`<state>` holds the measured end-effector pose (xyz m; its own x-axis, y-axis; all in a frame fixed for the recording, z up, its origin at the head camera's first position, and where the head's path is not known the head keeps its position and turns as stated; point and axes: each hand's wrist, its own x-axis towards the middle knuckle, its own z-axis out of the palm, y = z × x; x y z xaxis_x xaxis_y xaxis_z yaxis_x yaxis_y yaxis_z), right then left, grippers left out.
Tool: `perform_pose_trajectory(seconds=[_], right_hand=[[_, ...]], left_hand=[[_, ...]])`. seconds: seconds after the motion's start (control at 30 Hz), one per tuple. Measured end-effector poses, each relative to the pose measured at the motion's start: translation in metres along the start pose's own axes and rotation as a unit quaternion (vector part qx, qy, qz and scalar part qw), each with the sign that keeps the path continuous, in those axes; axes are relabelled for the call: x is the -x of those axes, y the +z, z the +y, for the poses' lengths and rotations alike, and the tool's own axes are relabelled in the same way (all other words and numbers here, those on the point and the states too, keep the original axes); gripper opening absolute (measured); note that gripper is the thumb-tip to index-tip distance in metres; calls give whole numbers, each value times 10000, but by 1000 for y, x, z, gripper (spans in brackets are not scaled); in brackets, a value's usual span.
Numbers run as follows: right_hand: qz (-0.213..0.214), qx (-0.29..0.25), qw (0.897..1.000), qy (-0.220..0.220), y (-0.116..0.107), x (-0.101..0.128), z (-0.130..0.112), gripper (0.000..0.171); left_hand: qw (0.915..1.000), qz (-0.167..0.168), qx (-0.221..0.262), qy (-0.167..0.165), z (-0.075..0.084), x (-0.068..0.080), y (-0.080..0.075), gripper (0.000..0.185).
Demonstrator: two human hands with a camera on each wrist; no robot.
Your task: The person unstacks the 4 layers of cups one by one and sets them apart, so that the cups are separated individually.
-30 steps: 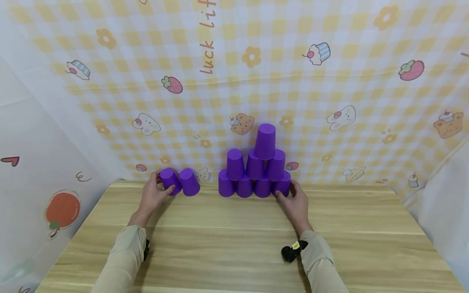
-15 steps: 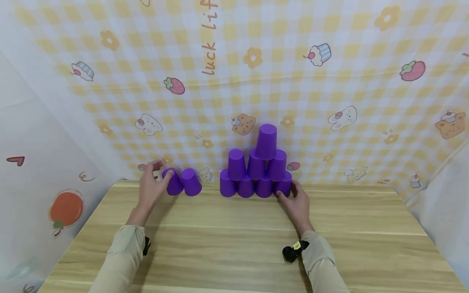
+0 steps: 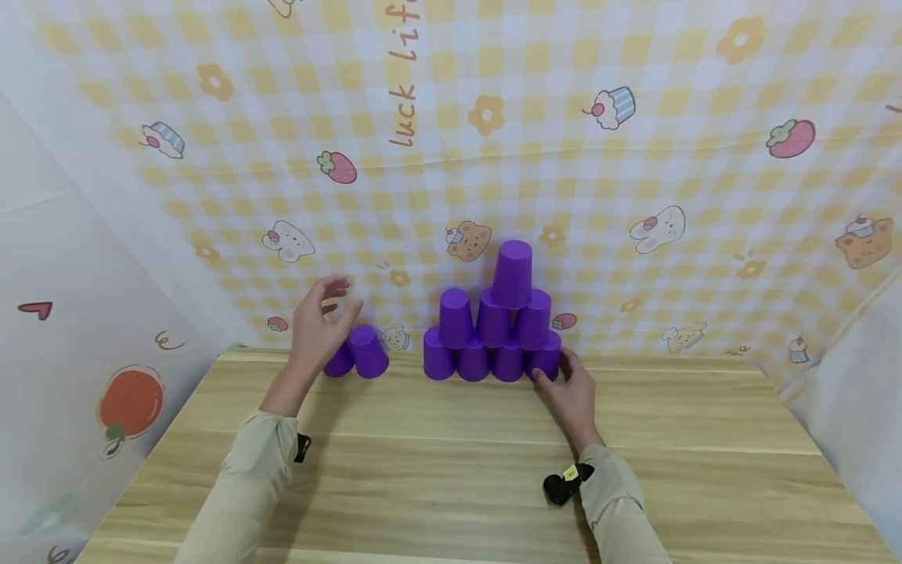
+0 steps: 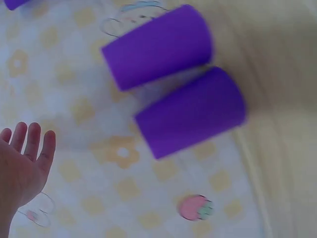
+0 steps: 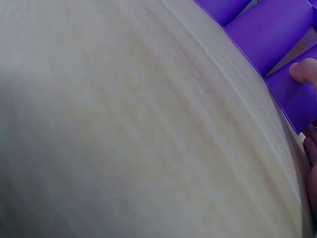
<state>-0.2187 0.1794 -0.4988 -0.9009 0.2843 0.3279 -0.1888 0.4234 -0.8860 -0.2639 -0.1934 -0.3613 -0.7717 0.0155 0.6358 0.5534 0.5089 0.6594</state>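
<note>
Toward the back of the table (image 3: 451,470), the right hand (image 3: 574,393) pinched the bottom right cup (image 3: 541,359) of the 8-cup stack (image 3: 495,321), probably needing light, steady pressure, while the left hand (image 3: 317,325), grasping nothing, hung near 2 loose cups (image 3: 369,354), where the patterned cloth (image 3: 599,196) behind likely limited room.

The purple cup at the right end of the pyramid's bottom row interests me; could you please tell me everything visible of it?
That end cup is plain purple, smooth, tapered and apparently plastic. It stands upside down on the wood-grain table, narrow end up, its inside hidden. Its rim meets that of the neighbouring bottom cup, and the rightmost middle-row cup rests partly on its top, hiding some of it. The right hand grips it, thumb on its near side.
</note>
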Motion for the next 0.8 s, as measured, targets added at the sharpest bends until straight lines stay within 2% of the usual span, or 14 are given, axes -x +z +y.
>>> perform_pose_trajectory(seconds=[0.27,0.67,0.8], right_hand=[[3,-8,10000,20,0,0,-1,56],[-32,-13,10000,81,0,1,-3,57],[-33,13,10000,82,0,1,-2,58]], left_hand=[[9995,-110,65,289,26,-16,16,43],[9966,-288,561,531,49,-22,34,44],[9947,-301,744,641,76,-21,35,40]])
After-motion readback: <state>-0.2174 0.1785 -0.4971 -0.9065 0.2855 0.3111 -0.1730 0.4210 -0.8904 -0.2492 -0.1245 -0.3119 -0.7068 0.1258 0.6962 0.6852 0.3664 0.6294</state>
